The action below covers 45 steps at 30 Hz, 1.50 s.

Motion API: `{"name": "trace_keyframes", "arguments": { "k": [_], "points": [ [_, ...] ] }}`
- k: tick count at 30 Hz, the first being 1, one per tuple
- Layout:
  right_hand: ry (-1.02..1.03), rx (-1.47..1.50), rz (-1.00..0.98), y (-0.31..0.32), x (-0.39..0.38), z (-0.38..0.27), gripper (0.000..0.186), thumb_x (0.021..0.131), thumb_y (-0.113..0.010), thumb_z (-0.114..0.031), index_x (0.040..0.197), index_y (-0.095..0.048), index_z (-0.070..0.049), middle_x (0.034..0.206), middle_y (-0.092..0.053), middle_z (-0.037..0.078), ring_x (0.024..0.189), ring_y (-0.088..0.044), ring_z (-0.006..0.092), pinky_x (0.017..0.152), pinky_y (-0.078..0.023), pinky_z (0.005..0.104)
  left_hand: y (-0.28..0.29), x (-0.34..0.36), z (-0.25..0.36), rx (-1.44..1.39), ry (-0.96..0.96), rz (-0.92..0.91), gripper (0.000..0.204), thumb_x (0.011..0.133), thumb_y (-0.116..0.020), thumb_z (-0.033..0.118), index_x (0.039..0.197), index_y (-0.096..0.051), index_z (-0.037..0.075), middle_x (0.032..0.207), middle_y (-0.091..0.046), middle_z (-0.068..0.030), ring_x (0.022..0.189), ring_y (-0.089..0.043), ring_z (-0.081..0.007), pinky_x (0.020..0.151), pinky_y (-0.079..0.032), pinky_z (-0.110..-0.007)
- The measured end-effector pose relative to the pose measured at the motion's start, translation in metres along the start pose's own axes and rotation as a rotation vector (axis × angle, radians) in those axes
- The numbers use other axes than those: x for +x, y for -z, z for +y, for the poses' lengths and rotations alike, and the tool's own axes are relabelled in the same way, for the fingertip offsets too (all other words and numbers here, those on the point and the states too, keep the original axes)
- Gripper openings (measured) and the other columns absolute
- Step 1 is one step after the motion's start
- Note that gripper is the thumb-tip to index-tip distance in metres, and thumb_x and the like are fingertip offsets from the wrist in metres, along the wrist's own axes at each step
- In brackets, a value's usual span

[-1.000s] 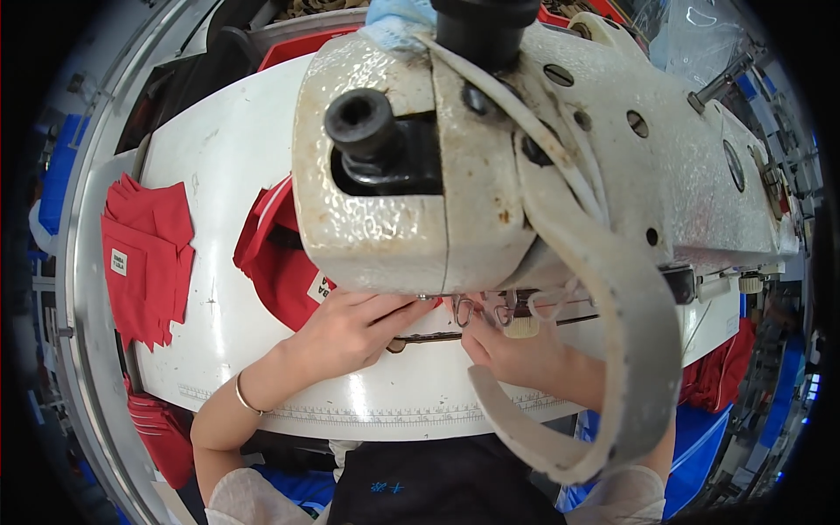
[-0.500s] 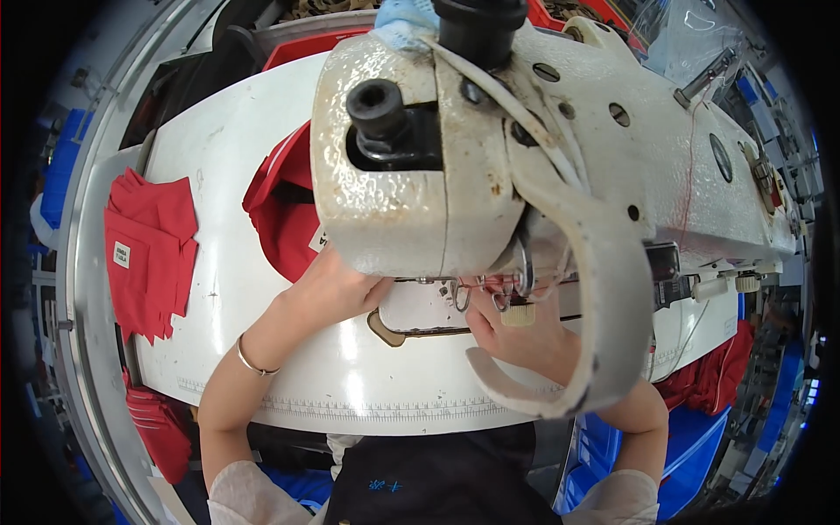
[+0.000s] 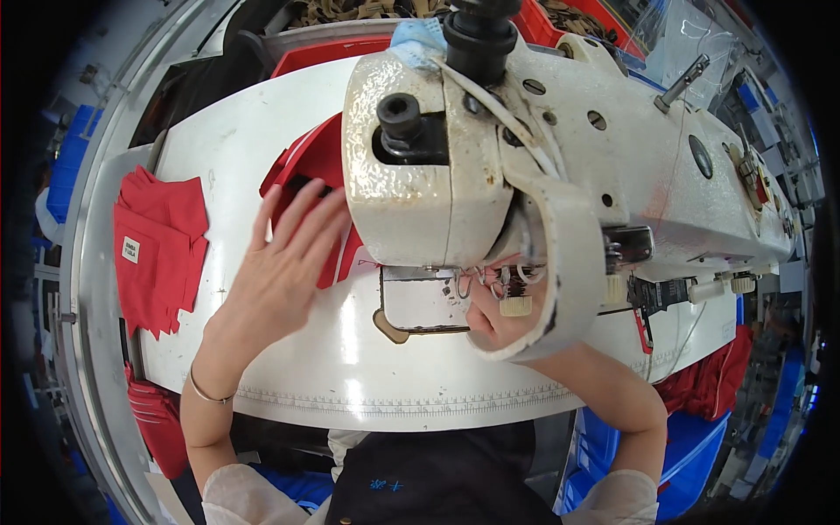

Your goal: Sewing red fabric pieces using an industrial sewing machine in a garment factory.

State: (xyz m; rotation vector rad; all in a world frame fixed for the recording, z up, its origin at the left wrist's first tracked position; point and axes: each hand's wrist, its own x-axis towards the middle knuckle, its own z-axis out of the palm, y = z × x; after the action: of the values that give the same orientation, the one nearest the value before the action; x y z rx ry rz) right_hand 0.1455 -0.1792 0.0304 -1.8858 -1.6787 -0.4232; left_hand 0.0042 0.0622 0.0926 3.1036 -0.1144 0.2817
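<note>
A white industrial sewing machine fills the upper middle. My left hand is open, fingers spread, at the near left edge of a piece of red fabric. This fabric has a pale stripe, and part of it is hidden behind the machine head. I cannot tell whether my fingertips touch it or hover over it. My right hand is closed with curled fingers beside the needle area, partly covered by the machine's curved white guard. What it holds, if anything, is hidden. The metal needle plate lies between my hands.
A stack of red fabric pieces with a pale label lies on the white table at left. More red fabric hangs below it. A small red item sits at right. Red cloth rests over a blue bin.
My left hand has lifted off the needle plate's edge and moved left, its fingers spreading. My right hand stays by the needle. The view has shifted slightly; the red fabric shows farther out.
</note>
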Motion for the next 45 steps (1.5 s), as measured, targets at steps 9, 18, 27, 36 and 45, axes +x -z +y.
{"name": "trace_keyframes", "arguments": {
  "k": [9, 18, 27, 36, 45],
  "points": [
    [0.068, -0.022, -0.018, 0.009, 0.005, -0.016, 0.025, 0.067, -0.067, -0.010, 0.091, -0.063, -0.003, 0.068, -0.048, 0.004, 0.049, -0.051, 0.0179, 0.046, -0.041, 0.0311, 0.052, -0.037, -0.012, 0.205, 0.322, -0.279, 0.003, 0.078, -0.057, 0.002, 0.078, -0.060, 0.002, 0.078, -0.063, -0.0108, 0.088, -0.062, -0.0220, 0.113, -0.021, -0.041],
    [-0.342, 1.004, -0.227, 0.035, 0.004, -0.101, 0.084, 0.074, -0.078, -0.032, 0.136, -0.034, 0.003, 0.140, -0.038, 0.018, 0.129, -0.037, 0.0313, 0.108, -0.028, 0.0408, 0.054, -0.098, 0.064, -1.524, 0.713, 0.753, 0.023, 0.097, -0.049, 0.016, 0.111, -0.055, -0.001, 0.105, -0.064, -0.0115, 0.093, -0.062, -0.0155, 0.080, -0.049, -0.028],
    [-0.608, 1.149, 0.463, 0.025, 0.029, -0.152, 0.024, 0.077, -0.067, 0.008, 0.101, -0.064, 0.008, 0.095, -0.066, 0.010, 0.085, -0.062, 0.0127, 0.076, -0.048, 0.0223, 0.028, -0.108, 0.112, -1.987, 0.638, 1.089, 0.028, 0.099, -0.044, 0.016, 0.122, -0.046, 0.001, 0.118, -0.058, -0.0116, 0.109, -0.057, -0.0188, 0.092, -0.047, -0.034],
    [-0.463, 1.040, 0.167, 0.089, 0.021, -0.131, 0.015, 0.076, -0.069, 0.005, 0.091, -0.065, 0.005, 0.087, -0.066, 0.009, 0.076, -0.062, 0.0124, 0.069, -0.049, 0.0240, 0.054, -0.114, 0.105, -0.809, 0.370, 0.764, 0.075, 0.068, -0.079, 0.024, 0.127, -0.039, 0.001, 0.113, -0.052, -0.0092, 0.109, -0.049, -0.0220, 0.098, -0.035, -0.035],
    [-0.511, 1.192, 0.079, 0.114, 0.018, -0.130, 0.025, 0.079, -0.072, -0.003, 0.102, -0.062, -0.001, 0.091, -0.060, 0.005, 0.081, -0.057, 0.0095, 0.073, -0.046, 0.0240, 0.083, -0.071, 0.125, -1.205, 0.332, 0.319, 0.021, 0.074, -0.076, 0.004, 0.091, -0.066, -0.003, 0.082, -0.067, -0.0080, 0.076, -0.061, -0.0109, 0.072, -0.049, -0.023]
  ]
}}
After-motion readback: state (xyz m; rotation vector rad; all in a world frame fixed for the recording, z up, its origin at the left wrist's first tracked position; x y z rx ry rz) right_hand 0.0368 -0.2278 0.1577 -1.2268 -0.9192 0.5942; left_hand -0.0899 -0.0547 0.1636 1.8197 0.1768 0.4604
